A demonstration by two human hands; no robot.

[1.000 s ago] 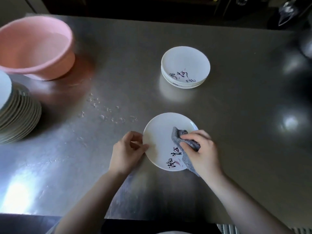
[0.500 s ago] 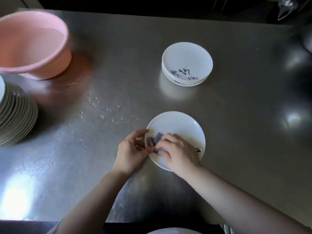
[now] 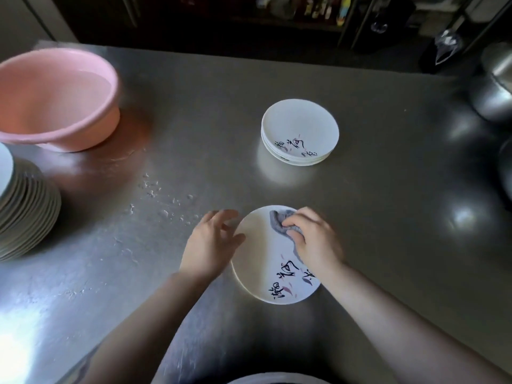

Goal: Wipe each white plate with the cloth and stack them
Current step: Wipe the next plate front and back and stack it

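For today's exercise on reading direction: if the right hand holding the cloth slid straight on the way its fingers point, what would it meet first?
The right hand points up-left across the plate. Past the far rim, probably bare steel counter, then the water droplets; the left hand's fingertips lie close to that line.

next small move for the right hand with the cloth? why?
Probably sweep the cloth down toward the near rim. The right hand grips it at the far edge of the plate, so the lettered near part looks unwiped in this pass. The left hand steadies the plate's left rim, fingers spread. Stacking onto the wiped pile comes after.
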